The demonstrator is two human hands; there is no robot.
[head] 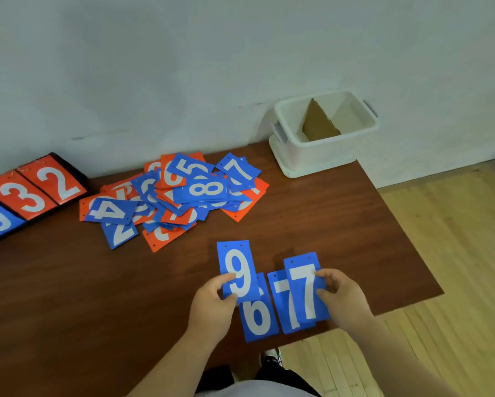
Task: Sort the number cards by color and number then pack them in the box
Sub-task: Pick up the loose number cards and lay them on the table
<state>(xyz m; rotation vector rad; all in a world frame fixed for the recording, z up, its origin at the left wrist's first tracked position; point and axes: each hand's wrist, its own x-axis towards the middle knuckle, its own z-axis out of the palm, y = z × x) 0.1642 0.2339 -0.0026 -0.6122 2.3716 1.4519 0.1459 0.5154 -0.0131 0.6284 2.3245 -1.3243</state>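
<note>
As left hand pinches card 9 and right hand card 7, a heap lies beyond.

Even, soft light; faint shadows, slight blur, wide-angle bending at edges

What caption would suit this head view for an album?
Sorting: left hand holds a blue 9, right hand a blue 7, near a mixed card pile.
</note>
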